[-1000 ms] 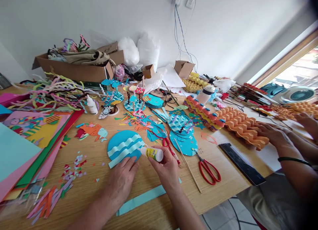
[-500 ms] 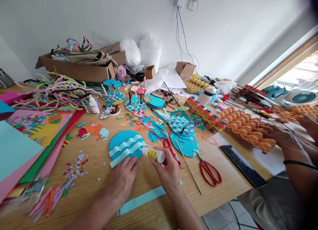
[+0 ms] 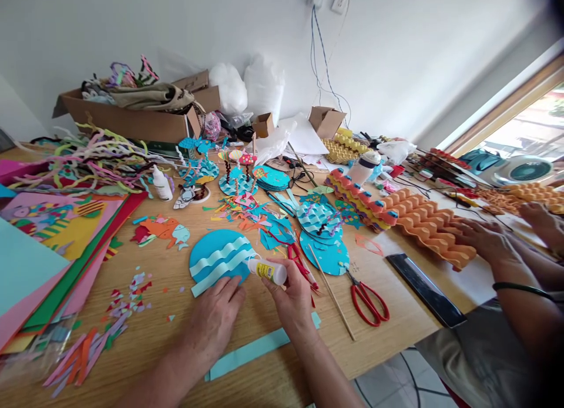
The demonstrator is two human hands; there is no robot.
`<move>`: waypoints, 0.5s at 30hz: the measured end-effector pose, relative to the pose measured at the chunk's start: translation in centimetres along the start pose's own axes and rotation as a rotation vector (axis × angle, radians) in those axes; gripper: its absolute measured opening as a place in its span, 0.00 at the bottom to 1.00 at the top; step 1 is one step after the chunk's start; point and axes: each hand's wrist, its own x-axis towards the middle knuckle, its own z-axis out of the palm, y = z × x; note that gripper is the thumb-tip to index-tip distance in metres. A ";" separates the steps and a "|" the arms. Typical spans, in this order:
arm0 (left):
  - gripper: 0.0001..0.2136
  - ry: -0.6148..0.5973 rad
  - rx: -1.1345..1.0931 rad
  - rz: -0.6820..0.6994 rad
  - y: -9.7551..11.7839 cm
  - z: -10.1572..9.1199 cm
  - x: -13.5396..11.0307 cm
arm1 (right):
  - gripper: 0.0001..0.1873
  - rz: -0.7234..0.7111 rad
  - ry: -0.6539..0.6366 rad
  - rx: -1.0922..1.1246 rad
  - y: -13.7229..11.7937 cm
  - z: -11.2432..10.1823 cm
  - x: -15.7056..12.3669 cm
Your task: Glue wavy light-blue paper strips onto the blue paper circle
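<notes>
A blue paper disc with pale wavy strips glued across it lies on the wooden table in front of me. My left hand lies flat with its fingers stretched out, fingertips on the disc's near edge. My right hand is closed around a small white glue bottle with a yellow label, held on its side with the nozzle touching the disc's right edge. A long pale-blue paper strip lies under my right forearm.
Red scissors, a thin wooden stick and a black ruler lie to the right. Coloured paper sheets are stacked at left, scraps beside them. Another person's hands rest on orange folded card. Cardboard boxes stand at the back.
Hands and glue bottle stay in place at the disc's right edge; only the view shifts slightly.
</notes>
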 end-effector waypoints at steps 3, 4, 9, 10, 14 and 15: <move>0.18 -0.011 0.011 0.009 0.0 -0.1 0.0 | 0.10 -0.017 -0.003 -0.005 0.2 0.1 0.0; 0.18 -0.012 0.003 0.011 0.0 -0.1 0.0 | 0.10 -0.020 -0.003 -0.003 0.2 0.1 0.0; 0.18 0.001 -0.016 -0.008 0.1 0.0 0.0 | 0.08 -0.003 -0.014 0.078 0.4 0.4 -0.1; 0.18 0.005 -0.020 -0.014 0.2 0.0 0.0 | 0.08 0.015 -0.027 0.108 0.4 0.4 -0.1; 0.18 0.015 -0.055 -0.013 0.1 0.0 0.0 | 0.11 0.100 -0.075 0.180 0.1 0.4 -0.3; 0.18 0.013 -0.055 -0.007 0.1 -0.1 0.0 | 0.13 0.109 -0.069 0.182 0.1 0.5 -0.3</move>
